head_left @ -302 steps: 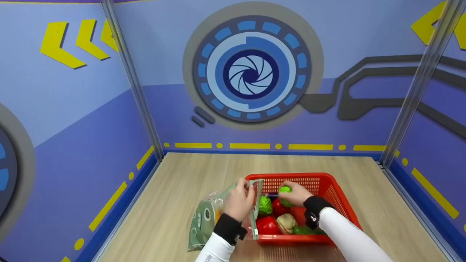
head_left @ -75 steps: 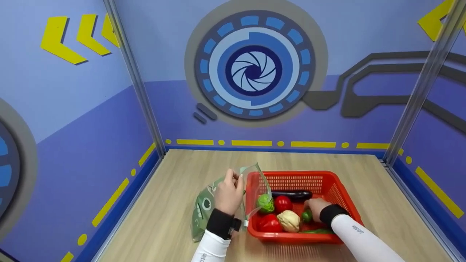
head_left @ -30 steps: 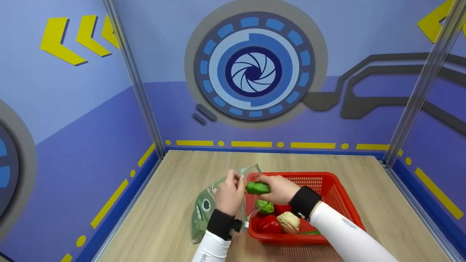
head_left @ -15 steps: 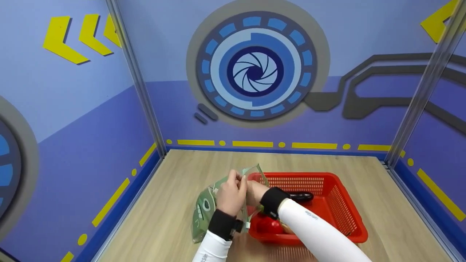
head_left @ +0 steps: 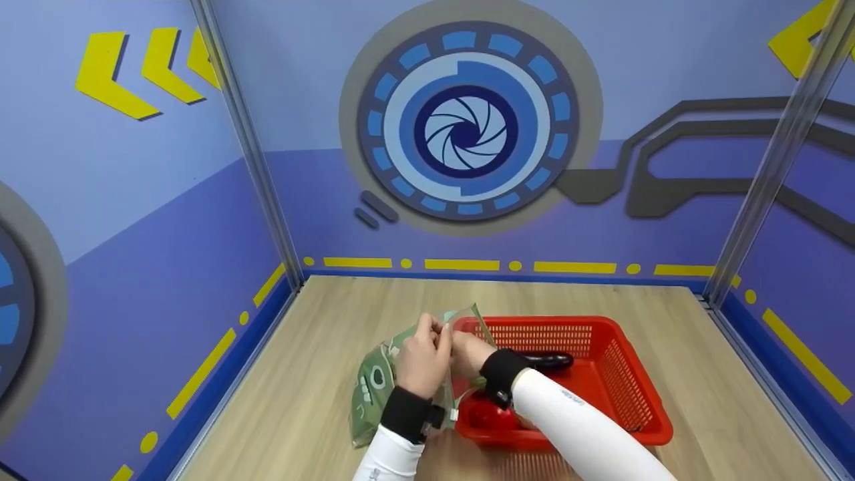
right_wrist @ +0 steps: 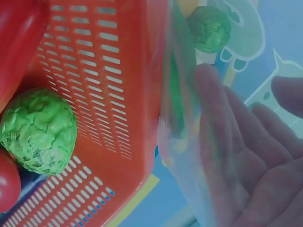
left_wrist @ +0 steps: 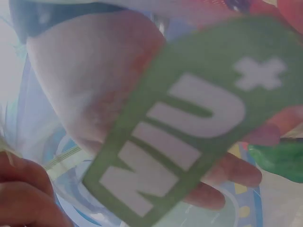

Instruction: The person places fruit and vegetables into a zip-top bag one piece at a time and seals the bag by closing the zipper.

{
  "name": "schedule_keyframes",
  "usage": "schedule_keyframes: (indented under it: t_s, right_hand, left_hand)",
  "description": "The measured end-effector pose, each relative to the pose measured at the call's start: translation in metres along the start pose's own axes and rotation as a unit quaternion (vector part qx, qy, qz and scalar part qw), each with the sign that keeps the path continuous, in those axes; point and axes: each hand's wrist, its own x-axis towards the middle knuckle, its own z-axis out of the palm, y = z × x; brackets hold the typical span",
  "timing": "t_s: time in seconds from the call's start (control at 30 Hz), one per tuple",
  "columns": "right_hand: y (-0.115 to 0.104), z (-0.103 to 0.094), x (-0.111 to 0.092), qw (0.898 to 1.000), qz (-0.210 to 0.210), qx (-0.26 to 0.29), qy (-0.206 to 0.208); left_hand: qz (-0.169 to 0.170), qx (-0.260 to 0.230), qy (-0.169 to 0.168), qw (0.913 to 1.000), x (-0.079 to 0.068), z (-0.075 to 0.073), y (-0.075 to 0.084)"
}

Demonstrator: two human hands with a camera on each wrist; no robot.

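My left hand (head_left: 421,361) pinches the mouth of a clear and green zip bag (head_left: 371,394) with a printed cartoon face. My right hand (head_left: 469,353) reaches into that bag, mostly hidden behind the left hand in the head view. Through the film in the right wrist view, the right hand (right_wrist: 255,165) shows its fingers spread apart, gripping nothing. A green pepper (left_wrist: 279,158) lies in the bag, close by those fingers in the left wrist view. Inside the bag there is also a small green cabbage (right_wrist: 210,28).
A red plastic basket (head_left: 628,374) stands right of the bag, its left wall against the bag's mouth. It holds an eggplant (head_left: 551,361), a red bell pepper (head_left: 491,414), a leafy green cabbage (right_wrist: 40,130) and a tomato (right_wrist: 7,182). Blue and purple panels enclose the table.
My right hand took the green pepper from the basket, carried it left into the bag and let go of it there. The left hand has kept the bag's mouth in its pinch.
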Motion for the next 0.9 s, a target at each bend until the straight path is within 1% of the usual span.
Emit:
schedule_keyframes:
  t_s: [0.03, 0.1, 0.13, 0.2, 0.33, 0.43, 0.53, 0.67, 0.73, 0.8, 0.9]
  right_hand:
    - [-0.001, -0.002, -0.004, 0.997, 0.008, 0.068, 0.017]
    - [0.001, -0.003, -0.007, 0.992, 0.025, 0.126, 0.019]
    - [0.002, -0.003, -0.008, 0.990, 0.027, 0.137, 0.019]
    - [0.004, -0.003, -0.010, 0.988, 0.023, 0.151, 0.023]
    - [0.007, -0.006, -0.017, 0.984, 0.002, 0.176, 0.038]
    - [0.009, -0.012, -0.022, 0.978, 0.006, 0.203, 0.046]
    - [0.013, -0.020, -0.031, 0.969, 0.010, 0.240, 0.063]
    - [0.022, -0.033, -0.046, 0.954, 0.000, 0.286, 0.088]
    - [0.030, -0.039, -0.056, 0.950, 0.000, 0.296, 0.095]
    - [0.040, -0.044, -0.066, 0.951, 0.003, 0.293, 0.101]
    - [0.058, -0.048, -0.080, 0.957, 0.015, 0.268, 0.108]
  left_hand:
    - [-0.003, 0.000, -0.003, 1.0000, 0.000, 0.000, 0.000]
    - [-0.008, -0.003, -0.008, 0.9999, 0.000, 0.000, -0.001]
    - [-0.009, -0.004, -0.010, 0.9999, -0.001, 0.000, -0.001]
    - [-0.013, -0.004, -0.013, 0.9998, -0.001, 0.000, -0.001]
    - [-0.015, -0.005, -0.014, 0.9998, -0.001, 0.001, -0.002]
    - [-0.014, -0.005, -0.011, 0.9998, -0.002, 0.002, -0.002]
    - [-0.008, -0.005, -0.008, 0.9999, -0.001, 0.002, -0.002]
    - [-0.002, -0.008, -0.011, 0.9999, -0.001, 0.002, -0.001]
    - [-0.004, -0.009, -0.014, 0.9998, 0.000, 0.002, -0.001]
    - [-0.005, -0.012, -0.015, 0.9998, -0.001, 0.002, -0.001]
    - [-0.006, -0.012, -0.015, 0.9998, -0.001, 0.002, -0.001]
